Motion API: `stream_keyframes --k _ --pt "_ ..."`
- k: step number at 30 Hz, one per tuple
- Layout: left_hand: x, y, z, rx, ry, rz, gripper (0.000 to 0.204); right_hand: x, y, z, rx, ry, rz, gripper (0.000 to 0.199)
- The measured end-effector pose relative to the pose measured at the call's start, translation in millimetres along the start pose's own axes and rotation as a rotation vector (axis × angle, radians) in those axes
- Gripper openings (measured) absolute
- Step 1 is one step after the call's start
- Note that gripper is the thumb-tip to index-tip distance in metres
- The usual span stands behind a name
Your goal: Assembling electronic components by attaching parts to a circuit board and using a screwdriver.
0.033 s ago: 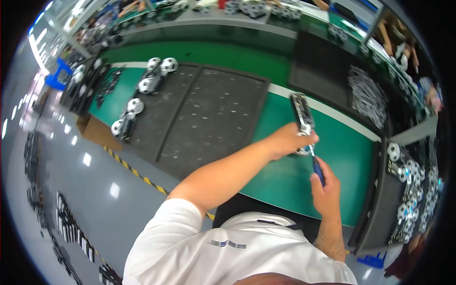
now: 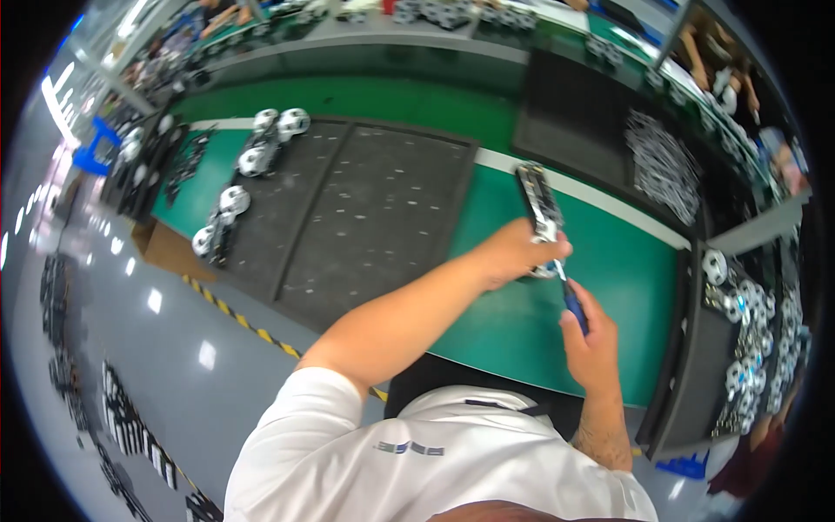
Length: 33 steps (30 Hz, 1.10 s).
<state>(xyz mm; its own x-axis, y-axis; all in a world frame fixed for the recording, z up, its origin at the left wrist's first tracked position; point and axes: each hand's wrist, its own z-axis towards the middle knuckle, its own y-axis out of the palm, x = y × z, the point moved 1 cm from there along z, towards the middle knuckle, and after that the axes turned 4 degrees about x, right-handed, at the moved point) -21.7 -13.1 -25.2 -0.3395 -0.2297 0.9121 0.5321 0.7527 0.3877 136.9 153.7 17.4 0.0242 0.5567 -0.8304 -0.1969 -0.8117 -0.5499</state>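
My left hand is closed round the near end of a long black-and-silver assembly, which points away from me over the green mat. Bright rounded parts show at that near end, partly hidden by the fingers. In my right hand is a screwdriver with a dark blue handle. Its thin metal shaft slants up and left to the assembly's near end, beside my left fingertips. Whether the tip sits on a screw is too small to tell.
Left of the mat lies a large dark tray with small pale bits. White-wheeled assemblies line its far-left edge; more fill a rack at the right. Thin metal pieces lie piled in a black tray at back right.
The whole scene sits slightly further left in the picture, as the view has shifted. Both hands keep the same hold on the assembly and the screwdriver.
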Motion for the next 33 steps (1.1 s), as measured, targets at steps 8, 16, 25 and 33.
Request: stream_keyframes --k 8,16,25,33 --pt "-1.7 2.1 -6.4 0.066 0.047 0.126 0.048 -5.3 -13.4 8.5 0.021 -0.164 -0.071 0.047" --pt "0.9 4.7 -3.7 0.047 -0.004 0.243 0.052 -4.0 -23.0 11.6 -0.256 0.300 0.353 0.042" --pt "0.8 6.6 -6.0 0.080 0.064 0.239 0.050 -1.2 -12.6 14.2 -0.256 0.444 0.587 0.037" --pt "-5.4 4.6 -4.5 0.089 0.080 0.262 0.050 -5.2 -15.5 13.4 -0.230 0.346 0.468 0.034"
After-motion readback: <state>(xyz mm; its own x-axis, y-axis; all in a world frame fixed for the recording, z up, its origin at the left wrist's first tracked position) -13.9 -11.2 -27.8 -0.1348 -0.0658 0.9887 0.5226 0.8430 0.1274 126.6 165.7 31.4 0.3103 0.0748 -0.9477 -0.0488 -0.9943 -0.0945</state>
